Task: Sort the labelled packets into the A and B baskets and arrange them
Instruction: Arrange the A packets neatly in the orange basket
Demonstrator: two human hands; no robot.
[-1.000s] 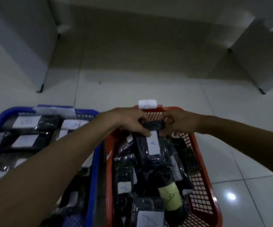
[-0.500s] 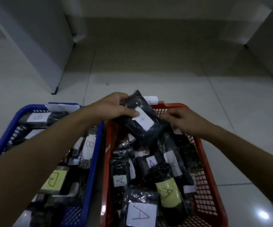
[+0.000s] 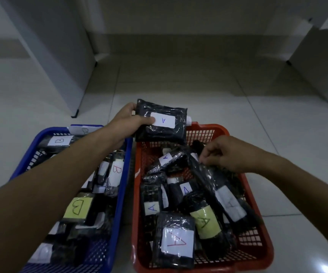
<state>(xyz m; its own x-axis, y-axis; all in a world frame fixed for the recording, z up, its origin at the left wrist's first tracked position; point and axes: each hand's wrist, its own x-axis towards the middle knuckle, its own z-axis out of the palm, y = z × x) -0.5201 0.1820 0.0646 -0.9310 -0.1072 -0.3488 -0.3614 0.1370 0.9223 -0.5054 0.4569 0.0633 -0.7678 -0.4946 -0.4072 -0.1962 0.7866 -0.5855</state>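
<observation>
I count two baskets, one blue basket [image 3: 122, 186] and one red basket [image 3: 208, 133], two hands, one packet [image 3: 160, 121] held up, at least seven A-labelled packets in red, four readable B labels in blue

Two baskets side by side on the floor [image 3: 178, 89]: B basket [image 3: 119, 194] left, A basket [image 3: 255, 219] right, each holding labelled packets; one A packet [image 3: 160, 123] held by the left hand [image 3: 128, 120] above the A basket's far rim; right hand [image 3: 221, 154] on a long packet [image 3: 216, 186] at far right inside it.
</observation>
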